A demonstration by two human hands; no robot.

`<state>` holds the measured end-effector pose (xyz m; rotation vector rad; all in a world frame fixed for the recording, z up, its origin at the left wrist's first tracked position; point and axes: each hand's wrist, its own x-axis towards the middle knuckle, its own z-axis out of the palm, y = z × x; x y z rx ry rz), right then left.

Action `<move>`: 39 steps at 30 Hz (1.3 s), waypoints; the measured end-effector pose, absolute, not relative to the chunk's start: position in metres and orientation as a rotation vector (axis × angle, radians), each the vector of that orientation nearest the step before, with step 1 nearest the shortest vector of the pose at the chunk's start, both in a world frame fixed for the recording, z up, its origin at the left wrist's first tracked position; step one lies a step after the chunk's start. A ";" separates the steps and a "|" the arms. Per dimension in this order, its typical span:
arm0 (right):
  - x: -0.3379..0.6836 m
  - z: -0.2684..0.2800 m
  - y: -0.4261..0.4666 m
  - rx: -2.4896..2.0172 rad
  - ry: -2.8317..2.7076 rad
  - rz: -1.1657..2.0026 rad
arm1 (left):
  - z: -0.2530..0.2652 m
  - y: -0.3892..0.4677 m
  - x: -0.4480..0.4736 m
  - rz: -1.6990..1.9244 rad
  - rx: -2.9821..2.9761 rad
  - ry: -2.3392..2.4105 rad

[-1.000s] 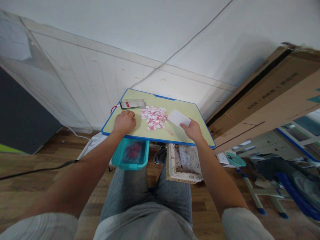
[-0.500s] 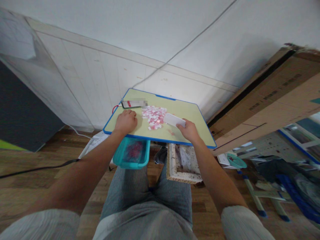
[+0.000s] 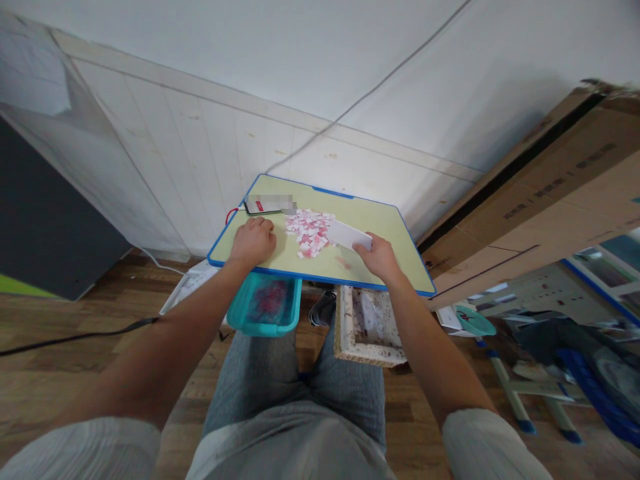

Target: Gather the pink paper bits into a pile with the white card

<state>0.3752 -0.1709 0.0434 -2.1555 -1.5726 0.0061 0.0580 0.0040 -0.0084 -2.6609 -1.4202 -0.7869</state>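
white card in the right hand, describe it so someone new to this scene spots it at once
Find the pale yellow-green tabletop with a blue edge, by the white wall. Right of its middle, the white card is in the grip of the right hand. Unlike the small pink-and-white pieces heaped to its left, it is one larger, plain sheet.

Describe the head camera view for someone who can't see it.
A person's right hand holds a white card at the edge of a pile of pink-and-white pieces on a blue-edged table; the left hand rests near a phone.
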 end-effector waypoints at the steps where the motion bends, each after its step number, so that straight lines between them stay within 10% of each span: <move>1: 0.377 0.044 -0.172 -2.172 -1.572 0.001 | -0.009 0.004 0.058 -0.786 -2.662 -1.422; 39: 0.366 0.074 -0.179 -2.317 -1.836 -0.063 | -0.004 0.002 0.058 -0.760 -2.673 -1.460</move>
